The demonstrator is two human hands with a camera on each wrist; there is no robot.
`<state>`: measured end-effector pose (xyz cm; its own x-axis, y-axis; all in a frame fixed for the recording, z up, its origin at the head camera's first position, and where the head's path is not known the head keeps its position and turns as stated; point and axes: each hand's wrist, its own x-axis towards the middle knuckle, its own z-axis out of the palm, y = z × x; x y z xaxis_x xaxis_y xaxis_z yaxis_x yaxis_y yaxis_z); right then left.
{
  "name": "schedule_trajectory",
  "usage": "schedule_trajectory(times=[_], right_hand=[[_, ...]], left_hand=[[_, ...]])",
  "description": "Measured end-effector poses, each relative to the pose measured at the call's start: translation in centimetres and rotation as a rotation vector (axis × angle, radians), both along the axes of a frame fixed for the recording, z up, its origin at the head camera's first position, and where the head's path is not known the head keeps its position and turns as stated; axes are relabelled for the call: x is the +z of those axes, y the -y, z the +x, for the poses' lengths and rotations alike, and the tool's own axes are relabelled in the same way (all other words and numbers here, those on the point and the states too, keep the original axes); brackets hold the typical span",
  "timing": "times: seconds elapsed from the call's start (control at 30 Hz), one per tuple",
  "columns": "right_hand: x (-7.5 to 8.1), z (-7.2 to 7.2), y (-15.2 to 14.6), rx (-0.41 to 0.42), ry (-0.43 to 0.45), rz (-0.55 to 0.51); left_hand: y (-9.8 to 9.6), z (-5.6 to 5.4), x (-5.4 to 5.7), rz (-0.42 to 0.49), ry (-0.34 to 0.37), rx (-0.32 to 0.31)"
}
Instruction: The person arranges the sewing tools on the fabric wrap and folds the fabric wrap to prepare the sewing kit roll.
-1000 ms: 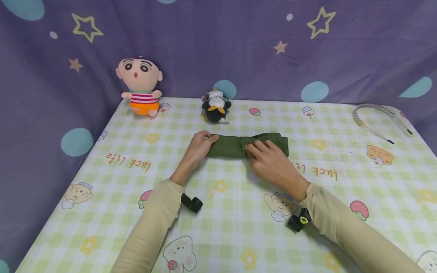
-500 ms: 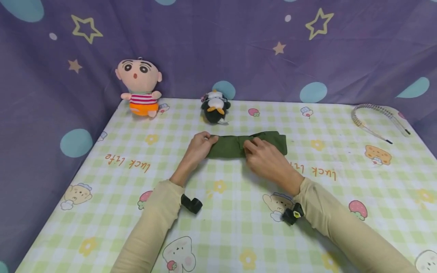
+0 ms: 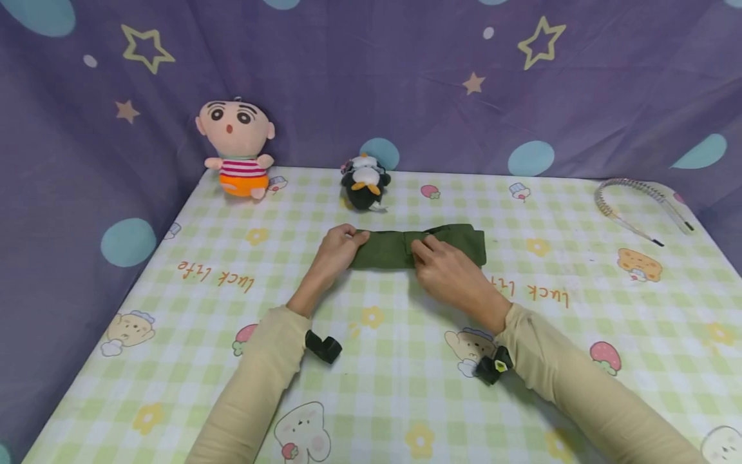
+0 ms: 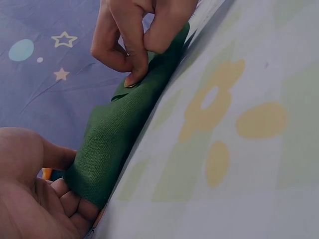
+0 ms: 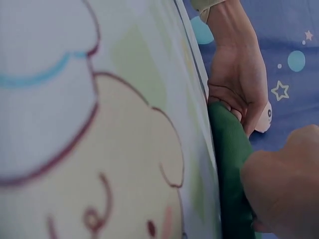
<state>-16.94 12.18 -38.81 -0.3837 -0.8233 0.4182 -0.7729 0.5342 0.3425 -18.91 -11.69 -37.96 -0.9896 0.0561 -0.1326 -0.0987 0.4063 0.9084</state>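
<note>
A folded green cloth (image 3: 382, 250) lies as a long narrow strip across the middle of the table in the head view. My left hand (image 3: 333, 254) grips its left end, the thumb on top; the left wrist view shows the other fingers curled under the woven green cloth (image 4: 112, 132). Near the strip's middle, my right hand (image 3: 449, 274) pinches the upper layer at a folded edge with bent fingers. In the right wrist view, the right hand (image 5: 284, 181) covers part of the cloth (image 5: 227, 134). The cloth's underside is hidden.
A plush boy doll (image 3: 237, 151) leans against the curtain (image 3: 394, 77) at the back left. Beyond the cloth sits a small plush penguin (image 3: 365, 183). A braided headband (image 3: 605, 200) lies at the back right of the checked tablecloth (image 3: 371, 386).
My right hand has shifted slightly left along the cloth, its fingers drawn closer together. The cloth's right part has moved only a little; my left hand keeps its place.
</note>
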Motion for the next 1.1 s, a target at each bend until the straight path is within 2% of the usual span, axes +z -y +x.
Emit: schedule_trajectory(times=[0.1,0.3,0.47,0.6,0.9,1.0,1.1], right_hand=[[-0.1,0.0,-0.2,0.0,0.065,-0.072],[-0.7,-0.2,-1.1,0.025,0.293,-0.348],[-1.6,-0.8,-1.4,0.055,0.384,-0.567],[-2.0,-1.1,-1.5,0.062,0.453,-0.689],[-1.4,-1.4,-1.5,-0.042,0.74,-0.807],[-1.2,-1.6,-1.5,-0.069,0.773,-0.804],[-1.3,-1.7,-1.7,-0.066,0.766,-0.785]], left_hand=[[0.1,0.0,0.1,0.001,-0.003,-0.005],[0.4,-0.1,0.2,0.031,0.03,-0.005],[0.5,0.0,0.1,0.047,0.049,-0.02],[0.4,-0.1,0.1,0.041,0.042,-0.02],[0.3,-0.2,0.0,0.049,0.048,-0.008],[0.3,-0.3,-0.1,0.056,0.047,-0.012],[0.3,-0.4,-0.1,0.06,0.049,-0.017]])
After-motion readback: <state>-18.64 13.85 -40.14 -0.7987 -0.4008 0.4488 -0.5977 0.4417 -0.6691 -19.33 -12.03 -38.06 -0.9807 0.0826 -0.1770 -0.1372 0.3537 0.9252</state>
